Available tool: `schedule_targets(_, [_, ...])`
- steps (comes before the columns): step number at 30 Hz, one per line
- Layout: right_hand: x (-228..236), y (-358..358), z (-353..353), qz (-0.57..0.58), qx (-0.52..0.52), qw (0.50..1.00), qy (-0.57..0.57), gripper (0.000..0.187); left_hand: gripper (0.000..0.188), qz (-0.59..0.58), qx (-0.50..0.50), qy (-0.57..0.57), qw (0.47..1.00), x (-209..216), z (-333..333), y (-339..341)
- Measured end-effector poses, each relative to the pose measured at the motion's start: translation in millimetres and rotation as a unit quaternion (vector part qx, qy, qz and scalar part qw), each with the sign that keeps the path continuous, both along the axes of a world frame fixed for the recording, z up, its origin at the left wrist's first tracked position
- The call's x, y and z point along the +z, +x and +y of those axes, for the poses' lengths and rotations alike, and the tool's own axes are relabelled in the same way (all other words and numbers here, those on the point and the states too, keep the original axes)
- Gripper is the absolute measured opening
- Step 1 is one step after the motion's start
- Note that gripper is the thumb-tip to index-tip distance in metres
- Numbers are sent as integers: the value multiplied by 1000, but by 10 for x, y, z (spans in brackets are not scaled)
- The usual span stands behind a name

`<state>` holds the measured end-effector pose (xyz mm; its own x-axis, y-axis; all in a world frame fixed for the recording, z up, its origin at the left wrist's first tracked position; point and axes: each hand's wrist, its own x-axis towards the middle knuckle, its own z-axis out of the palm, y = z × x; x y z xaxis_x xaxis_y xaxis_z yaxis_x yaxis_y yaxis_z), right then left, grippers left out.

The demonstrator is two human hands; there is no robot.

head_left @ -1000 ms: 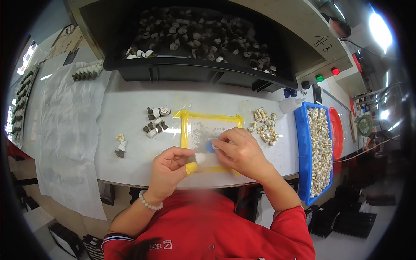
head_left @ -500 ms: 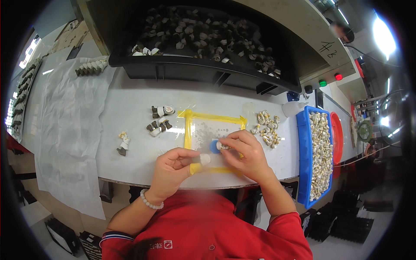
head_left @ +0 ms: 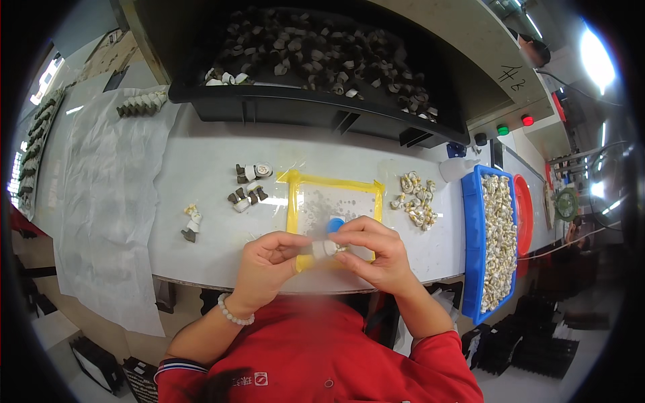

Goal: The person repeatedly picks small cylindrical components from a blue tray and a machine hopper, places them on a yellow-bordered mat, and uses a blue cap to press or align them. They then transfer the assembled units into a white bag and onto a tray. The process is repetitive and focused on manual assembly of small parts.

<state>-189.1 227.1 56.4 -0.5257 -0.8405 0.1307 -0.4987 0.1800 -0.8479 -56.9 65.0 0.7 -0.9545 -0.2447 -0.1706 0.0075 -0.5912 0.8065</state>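
Near the front edge of the surface (head_left: 222,148), our left hand (head_left: 269,262) pinches a white body piece (head_left: 322,249) and our right hand (head_left: 380,255) pinches a small pale piece (head_left: 340,249) at its end; blur hides whether they touch. One figure (head_left: 192,221), toward the left end, looks joined already; we judge this one partway. Dark-legged bodies (head_left: 250,172), the small-piece pile (head_left: 420,213) and the blue tray's (head_left: 472,245) load seem left. The black bin (head_left: 295,114) bounds the rear; room opens left of the yellow tape frame (head_left: 292,208), before the bodies.
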Motion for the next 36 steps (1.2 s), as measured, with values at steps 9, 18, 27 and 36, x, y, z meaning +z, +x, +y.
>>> schedule_targets(9, [-26,67,17,-56,-3,998,13,25,16,6,-3,-26,1000,-15,28,21])
schedule_targets(18, [6,-189,266,109,-36,992,49,23,20,-9,13,-221,975,190,30,204])
schedule_targets(27, [-102,-666,580,347,-134,920,124,23,35,15,226,-719,657,63,-593,674])
schedule_targets(36, [22,-502,490,221,-102,960,139,15,39,-22,290,-724,626,173,-560,597])
